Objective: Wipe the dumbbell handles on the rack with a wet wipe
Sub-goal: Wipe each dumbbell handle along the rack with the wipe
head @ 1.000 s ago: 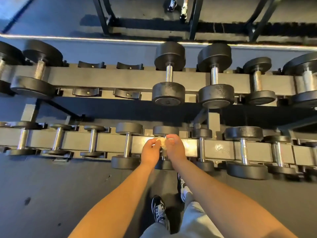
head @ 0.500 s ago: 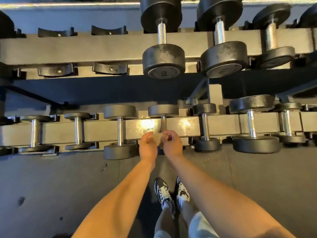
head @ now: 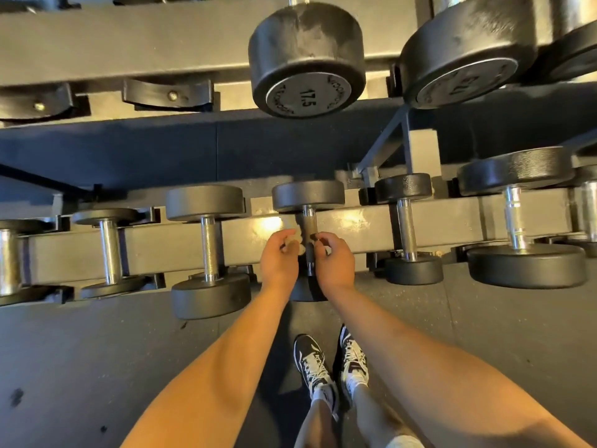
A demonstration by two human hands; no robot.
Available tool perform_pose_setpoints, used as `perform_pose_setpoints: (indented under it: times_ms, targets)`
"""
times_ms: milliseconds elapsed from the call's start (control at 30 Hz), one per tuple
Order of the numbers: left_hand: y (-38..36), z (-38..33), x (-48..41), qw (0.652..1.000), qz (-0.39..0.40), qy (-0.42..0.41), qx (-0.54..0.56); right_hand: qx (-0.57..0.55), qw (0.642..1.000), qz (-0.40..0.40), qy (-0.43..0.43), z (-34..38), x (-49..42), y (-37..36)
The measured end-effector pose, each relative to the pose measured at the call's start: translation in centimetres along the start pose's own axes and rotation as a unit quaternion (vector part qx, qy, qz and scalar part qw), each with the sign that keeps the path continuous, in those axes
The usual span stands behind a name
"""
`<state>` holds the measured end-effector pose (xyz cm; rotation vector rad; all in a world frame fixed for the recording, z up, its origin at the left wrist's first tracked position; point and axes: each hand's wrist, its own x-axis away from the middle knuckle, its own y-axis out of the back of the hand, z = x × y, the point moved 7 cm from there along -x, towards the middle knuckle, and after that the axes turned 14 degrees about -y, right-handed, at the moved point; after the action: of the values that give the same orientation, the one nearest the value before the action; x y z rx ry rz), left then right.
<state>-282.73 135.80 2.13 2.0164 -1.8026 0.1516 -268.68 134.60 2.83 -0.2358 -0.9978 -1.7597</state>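
Dark rubber floor (head: 97, 367) runs under a two-tier rack (head: 155, 250), seen from above. Both bare forearms reach forward and down to one small dumbbell (head: 308, 194) on the lower tier, which lies across the beam between its neighbours.

The left hand (head: 278, 261) sits just left of the chrome handle (head: 308, 221), fingers curled, pinching a pale, crumpled wet wipe (head: 296, 245) against the handle's left side. The right hand (head: 334, 265) sits just right of the handle, fingers and thumb curled toward it – whether they touch the metal or hold an end of the wipe cannot be told.

The hands and wrists cover the near half of the handle and most of the near head; only a dark sliver shows between the wrists. The wipe is blurred and half hidden by fingers. Above, a larger dumbbell marked 17.5 (head: 307, 59) is cut off by the top edge – its handle barely shows. Two shoes (head: 311, 363) stand between the arms.
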Motion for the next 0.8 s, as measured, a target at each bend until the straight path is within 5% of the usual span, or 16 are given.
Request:
perform_pose_setpoints:
  times_ms: [600,800]
  targets:
    - [-2.7,1.0,-3.2,0.998,0.033,-0.059,-0.017,0.088,0.995,-0.048,-0.002,-1.1,-1.7,-0.7]
    - [-2.7,-0.5,-4.5,0.998,-0.043,-0.034,0.012,0.082,0.995,-0.058,0.0,-1.3,-2.0,-0.7]
